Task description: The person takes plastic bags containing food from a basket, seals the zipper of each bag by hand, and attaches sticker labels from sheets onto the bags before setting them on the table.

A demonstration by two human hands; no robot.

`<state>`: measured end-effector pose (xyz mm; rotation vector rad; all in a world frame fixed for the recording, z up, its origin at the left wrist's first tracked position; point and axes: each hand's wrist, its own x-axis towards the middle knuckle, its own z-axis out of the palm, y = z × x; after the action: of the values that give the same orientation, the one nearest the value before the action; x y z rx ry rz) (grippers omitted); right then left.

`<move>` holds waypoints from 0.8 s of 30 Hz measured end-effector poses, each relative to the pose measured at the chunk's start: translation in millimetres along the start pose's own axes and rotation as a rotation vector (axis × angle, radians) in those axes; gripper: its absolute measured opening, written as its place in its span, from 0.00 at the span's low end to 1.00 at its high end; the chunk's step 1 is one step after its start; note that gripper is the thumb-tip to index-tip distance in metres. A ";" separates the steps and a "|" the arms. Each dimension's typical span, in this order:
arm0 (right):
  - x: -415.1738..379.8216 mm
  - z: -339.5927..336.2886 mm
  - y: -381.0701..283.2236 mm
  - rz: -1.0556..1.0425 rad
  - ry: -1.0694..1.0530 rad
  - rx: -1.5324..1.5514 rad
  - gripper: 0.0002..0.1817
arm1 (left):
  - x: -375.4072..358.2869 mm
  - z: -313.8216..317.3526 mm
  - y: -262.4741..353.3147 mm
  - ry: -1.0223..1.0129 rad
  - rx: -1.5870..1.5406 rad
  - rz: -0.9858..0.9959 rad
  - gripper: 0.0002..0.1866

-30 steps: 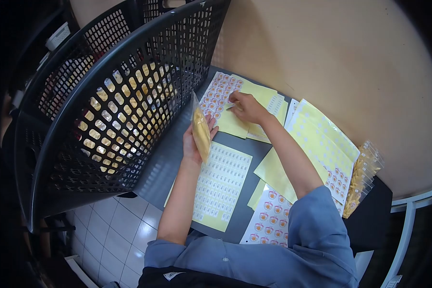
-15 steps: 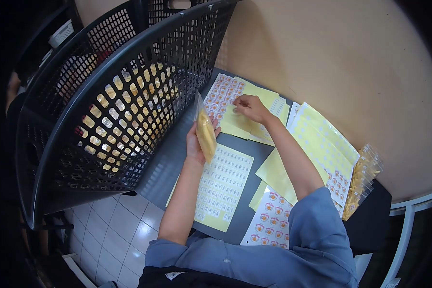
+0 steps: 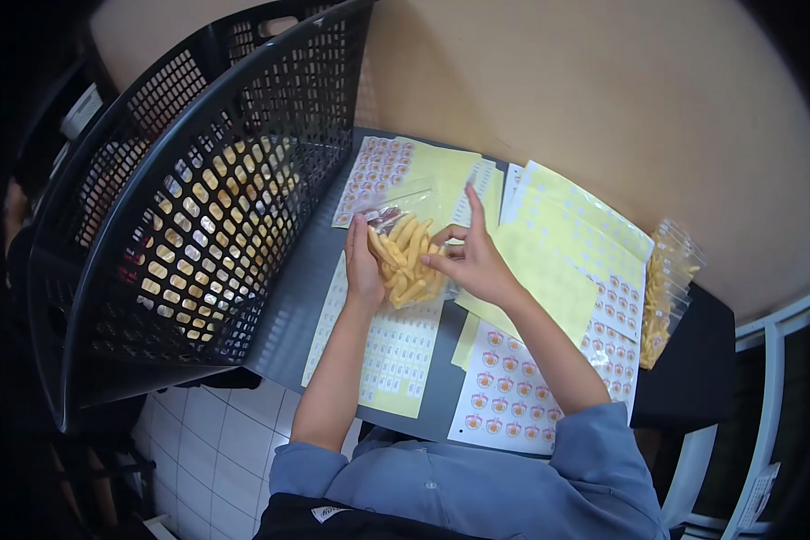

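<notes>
A clear zip bag of yellow stick-shaped snacks (image 3: 409, 261) lies face up between my hands, above the sticker sheets. My left hand (image 3: 364, 265) grips its left side, with the thumb along the edge. At its right side is my right hand (image 3: 472, 261), the thumb and some fingers closing on the bag while the index finger points up and away. A reddish mark shows near the top of the bag, too blurred to read. Below it lies a sheet of small printed labels (image 3: 391, 355); behind it, a sheet of round logo stickers (image 3: 378, 171).
A large black perforated basket (image 3: 216, 207) with filled bags inside stands at the left. Yellow backing sheets (image 3: 544, 270) and another round-sticker sheet (image 3: 504, 387) cover the table's right side. Several filled snack bags (image 3: 666, 292) lie at the right edge, near the wall (image 3: 603, 90).
My right hand has come from the sticker sheets to the bag's right side. The bag has turned from edge-on to face up. The whole view has shifted a little.
</notes>
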<state>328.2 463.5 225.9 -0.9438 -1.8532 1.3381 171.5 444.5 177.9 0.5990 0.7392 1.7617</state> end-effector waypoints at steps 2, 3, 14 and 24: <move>-19.6 -4.5 -2.0 -0.026 0.111 0.064 0.53 | -12.8 18.9 12.5 -0.149 -0.054 -0.055 0.22; -29.1 -5.4 -1.7 -0.057 0.207 0.125 0.53 | -18.5 26.1 16.1 -0.285 -0.113 -0.100 0.23; -95.2 -23.6 28.2 -0.164 0.683 0.180 0.24 | -93.2 44.3 -19.6 -0.299 0.326 -0.174 0.25; -107.6 -23.3 20.5 -0.071 0.402 -0.073 0.07 | -93.1 37.0 -40.0 -0.387 0.497 -0.148 0.27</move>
<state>407.6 388.3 201.9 -1.0836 -1.6153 0.9597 250.5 371.4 170.2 1.1505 0.9219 1.2702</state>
